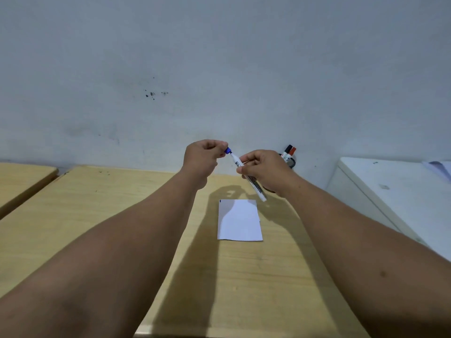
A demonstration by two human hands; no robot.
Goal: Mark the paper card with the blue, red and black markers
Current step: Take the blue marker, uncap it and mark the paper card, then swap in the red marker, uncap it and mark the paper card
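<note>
A white paper card (240, 220) lies flat on the wooden table (122, 203), with a tiny blue mark at its top left corner. Above it my right hand (264, 170) grips the white barrel of the blue marker (238, 162), held slanted in the air. My left hand (203, 158) pinches the marker's blue cap (228, 150) at the upper end. The black marker (286, 151) and the red marker (291, 153) stand in a dark mesh holder (290, 162) behind my right hand, mostly hidden by it.
A grey wall rises right behind the table. A white cabinet (390, 191) stands to the right with some paper (439, 167) on top. A second wooden table (22, 176) sits at the far left, with a narrow gap between the two.
</note>
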